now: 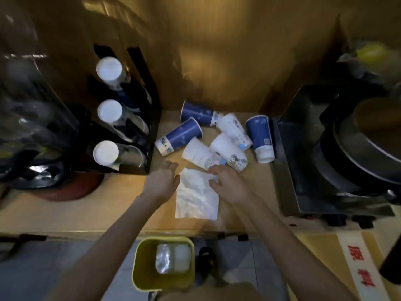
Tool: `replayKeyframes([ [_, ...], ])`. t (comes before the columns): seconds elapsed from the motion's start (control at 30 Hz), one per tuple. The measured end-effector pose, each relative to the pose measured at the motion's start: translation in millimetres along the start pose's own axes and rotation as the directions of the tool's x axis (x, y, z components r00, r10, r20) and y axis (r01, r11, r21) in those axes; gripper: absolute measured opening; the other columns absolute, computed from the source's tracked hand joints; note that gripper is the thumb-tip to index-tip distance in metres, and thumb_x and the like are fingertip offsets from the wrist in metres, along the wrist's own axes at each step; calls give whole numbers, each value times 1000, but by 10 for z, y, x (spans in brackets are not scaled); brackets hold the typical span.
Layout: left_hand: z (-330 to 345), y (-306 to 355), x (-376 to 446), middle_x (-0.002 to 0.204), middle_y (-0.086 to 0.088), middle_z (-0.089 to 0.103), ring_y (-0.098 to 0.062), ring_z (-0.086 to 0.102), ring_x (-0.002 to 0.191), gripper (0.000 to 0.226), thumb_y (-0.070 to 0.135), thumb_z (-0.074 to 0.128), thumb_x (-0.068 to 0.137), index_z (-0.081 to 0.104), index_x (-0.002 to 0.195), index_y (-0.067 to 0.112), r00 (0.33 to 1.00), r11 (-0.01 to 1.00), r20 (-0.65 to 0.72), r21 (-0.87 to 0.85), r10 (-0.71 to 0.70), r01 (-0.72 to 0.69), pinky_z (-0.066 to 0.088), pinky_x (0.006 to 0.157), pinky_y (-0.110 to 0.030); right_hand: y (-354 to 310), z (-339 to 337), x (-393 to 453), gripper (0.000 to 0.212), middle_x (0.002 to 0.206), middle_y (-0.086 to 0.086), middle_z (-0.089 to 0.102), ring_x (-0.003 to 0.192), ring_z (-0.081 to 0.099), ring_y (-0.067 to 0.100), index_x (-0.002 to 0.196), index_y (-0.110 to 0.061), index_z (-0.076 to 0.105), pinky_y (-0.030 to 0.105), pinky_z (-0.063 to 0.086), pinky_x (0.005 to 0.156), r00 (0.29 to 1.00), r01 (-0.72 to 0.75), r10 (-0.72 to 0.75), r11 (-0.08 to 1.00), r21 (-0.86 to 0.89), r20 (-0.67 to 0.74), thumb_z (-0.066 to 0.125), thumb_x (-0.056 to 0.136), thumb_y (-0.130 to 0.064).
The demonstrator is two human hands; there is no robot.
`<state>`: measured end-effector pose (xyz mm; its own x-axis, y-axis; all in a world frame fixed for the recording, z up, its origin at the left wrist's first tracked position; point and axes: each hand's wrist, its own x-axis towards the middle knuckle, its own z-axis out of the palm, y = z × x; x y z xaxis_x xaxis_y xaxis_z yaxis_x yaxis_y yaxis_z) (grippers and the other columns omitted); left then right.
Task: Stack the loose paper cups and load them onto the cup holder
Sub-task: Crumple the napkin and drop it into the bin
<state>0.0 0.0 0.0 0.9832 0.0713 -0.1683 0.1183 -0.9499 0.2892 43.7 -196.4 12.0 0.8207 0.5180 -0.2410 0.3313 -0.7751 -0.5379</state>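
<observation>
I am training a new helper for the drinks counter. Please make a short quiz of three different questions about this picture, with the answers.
1. How many loose paper cups lie on the counter?
2. True or false: every loose cup stands upright.
3. What lies between the left hand and the right hand? A) a lid B) a white crumpled paper sheet C) a spoon

Key
1. Six: three blue, three white.
2. False; all lie on their sides.
3. B. The black cup holder with three stacks stands to the left.
</observation>
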Motion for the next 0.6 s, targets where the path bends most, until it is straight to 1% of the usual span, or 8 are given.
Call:
replayKeyframes([
  [0.07, 186, -42, -63, 146, -12, 36, -29, 41, 128, 52, 25, 45, 92, 28, 139, 10, 998, 999, 46, -33, -40, 41, 43, 95, -40, 49, 196, -23, 46, 135, 16, 49, 123, 46, 33, 135, -7, 39, 42, 40, 99, 999, -30, 30, 999, 18, -17, 50, 91, -19],
  [0.13, 446, -111, -170, 153, -10, 24, -25, 28, 137, 57, 22, 43, 93, 17, 143, 9, 996, 1000, 88, -23, -18, 20, 35, 104, -39, 117, 438, -79, 54, 145, 15, 40, 132, 37, 30, 141, -8, 30, 40, 33, 107, 998, -42, 43, 999, 26, -37, 49, 91, -20],
  [0.27, 755, -215, -244, 158, -4, 7, -19, 5, 144, 57, 22, 33, 96, 5, 145, 12, 988, 1000, 149, -5, -29, 31, 14, 116, -42, 279, 771, -32, 64, 156, 8, 20, 142, 18, 23, 146, -13, 15, 37, 17, 117, 997, -50, 47, 998, -49, -65, 48, 92, -25],
  [0.37, 885, -259, -248, 158, 0, -2, -18, -5, 145, 58, 30, 29, 97, 0, 145, 15, 979, 999, 202, -18, -30, 34, 5, 117, -44, 363, 934, 18, 66, 158, 5, 13, 145, 10, 21, 147, -18, 14, 40, 13, 117, 998, -44, 39, 993, -105, -51, 48, 90, -27],
  [0.43, 951, -272, -240, 157, 2, -9, -17, -8, 144, 59, 34, 26, 97, -2, 145, 17, 977, 998, 210, -42, -33, 42, 3, 117, -44, 420, 996, 46, 63, 156, 7, 21, 144, 15, 23, 145, -17, 25, 41, 15, 116, 996, -43, 35, 993, -110, -78, 51, 89, -24],
  [0.47, 980, -274, -242, 157, 3, -10, -16, -9, 144, 59, 36, 26, 97, -3, 145, 18, 977, 997, 208, -58, -38, 52, 1, 117, -43, 450, 1019, 46, 58, 152, 11, 30, 142, 24, 25, 141, -14, 35, 41, 20, 114, 993, -45, 32, 993, -110, -113, 55, 86, -20],
  [0.53, 1031, -268, -258, 157, 3, -10, -14, -11, 143, 59, 38, 25, 97, -4, 145, 18, 979, 994, 196, -85, -48, 66, -1, 116, -41, 498, 1062, 36, 47, 134, 16, 54, 125, 50, 30, 122, -8, 57, 43, 37, 105, 972, -24, -10, 990, -140, -235, 67, 77, -12],
  [0.6, 1064, -269, -270, 157, 2, -9, -13, -12, 143, 59, 39, 24, 96, -3, 145, 19, 982, 995, 186, -79, -43, 59, -1, 116, -39, 552, 1084, 21, 35, 112, 15, 69, 103, 66, 28, 100, -8, 69, 33, 47, 91, 943, -2, -52, 987, -159, -330, 75, 66, -6],
])
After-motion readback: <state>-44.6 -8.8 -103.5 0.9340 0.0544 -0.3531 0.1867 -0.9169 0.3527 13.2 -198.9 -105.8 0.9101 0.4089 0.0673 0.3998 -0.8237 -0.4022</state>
